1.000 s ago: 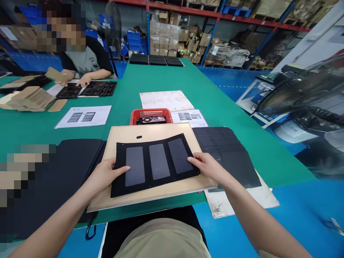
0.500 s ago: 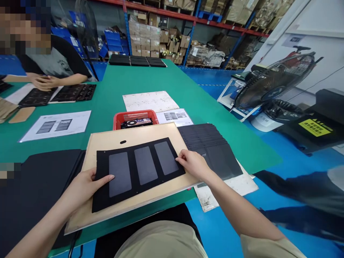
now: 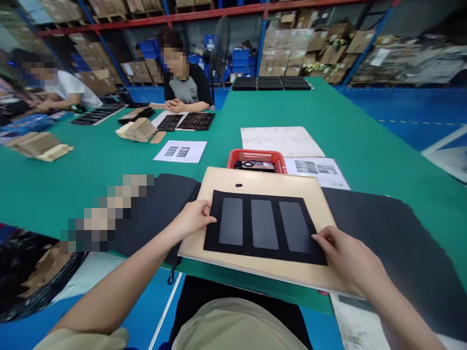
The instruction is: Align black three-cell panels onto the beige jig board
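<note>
A black sheet with three grey rectangular panels [image 3: 264, 224] lies over a pale board [image 3: 288, 183]. My left hand [image 3: 193, 218] pinches the sheet's left edge between thumb and fingers. At its lower right edge, my right hand [image 3: 337, 245] is closed on the sheet in the same way. A small dark oval [image 3: 239, 185] sits on the board above the sheet. Dark folded material [image 3: 160, 204] lies left of the board, and a stack of dark sheets [image 3: 386, 228] lies to its right.
Behind the board stands a red basket [image 3: 233, 159] holding dark items. Printed pages [image 3: 197, 151] and a white board [image 3: 280, 141] lie on the green table [image 3: 270, 109]. A person [image 3: 188, 87] sits across, another at far left. A pixelated patch covers the left side.
The view has swung left, bringing the seated people and left table into sight. The sheet now lies turned differently relative to my view, still held by both hands.
</note>
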Demonstrator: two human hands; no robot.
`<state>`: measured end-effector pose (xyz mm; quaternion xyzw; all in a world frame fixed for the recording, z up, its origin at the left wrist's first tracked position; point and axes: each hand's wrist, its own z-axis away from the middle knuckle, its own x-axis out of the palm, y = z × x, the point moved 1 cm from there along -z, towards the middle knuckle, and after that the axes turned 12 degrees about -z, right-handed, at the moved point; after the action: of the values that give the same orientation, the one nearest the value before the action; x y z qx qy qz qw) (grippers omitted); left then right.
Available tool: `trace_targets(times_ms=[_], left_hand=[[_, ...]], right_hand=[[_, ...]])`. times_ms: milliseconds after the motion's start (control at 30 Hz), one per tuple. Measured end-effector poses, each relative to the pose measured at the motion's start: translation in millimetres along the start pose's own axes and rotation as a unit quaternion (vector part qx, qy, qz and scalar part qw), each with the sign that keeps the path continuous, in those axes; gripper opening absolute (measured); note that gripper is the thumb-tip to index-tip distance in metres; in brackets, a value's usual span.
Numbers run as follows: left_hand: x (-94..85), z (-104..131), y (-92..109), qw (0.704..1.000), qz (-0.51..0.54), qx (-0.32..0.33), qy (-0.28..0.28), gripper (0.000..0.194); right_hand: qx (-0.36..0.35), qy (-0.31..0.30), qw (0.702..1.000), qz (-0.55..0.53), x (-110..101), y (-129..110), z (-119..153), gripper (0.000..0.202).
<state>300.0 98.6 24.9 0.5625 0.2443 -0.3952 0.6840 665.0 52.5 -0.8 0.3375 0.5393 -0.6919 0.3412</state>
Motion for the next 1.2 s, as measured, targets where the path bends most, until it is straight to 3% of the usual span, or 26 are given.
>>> trace_targets(times_ms=[433,633,767,900,967,1200], left_hand=[[2.6,-2,2,0.991,-0.129,0.022,0.024,0.029],[-9.3,-13,-16,0.984,-0.158,0.028,0.077,0.037],[-11.7,-24,-21,0.981,-0.157,0.073,0.089,0.037],[-10.7,-35,-23,0.980,-0.157,0.099,0.075,0.019],[-10.2,-37,-25,0.979,-0.159,0.104,0.070,0.010],[-9.4,-34,-27,0.975,-0.170,0.128,0.056,0.012]], right_hand=[[0.038,-0.044,0.998,0.005,0,6,-5,0.039],[-0.018,0.035,0.999,-0.019,-7,3,-6,0.044],[-0.068,0.040,0.996,-0.046,-9,-18,-8,0.047],[-0.143,0.029,0.987,-0.062,-5,-48,-12,0.043],[-0.189,0.011,0.980,-0.066,-1,-63,-14,0.039],[-0.307,-0.098,0.945,-0.051,30,-131,-23,0.018]])
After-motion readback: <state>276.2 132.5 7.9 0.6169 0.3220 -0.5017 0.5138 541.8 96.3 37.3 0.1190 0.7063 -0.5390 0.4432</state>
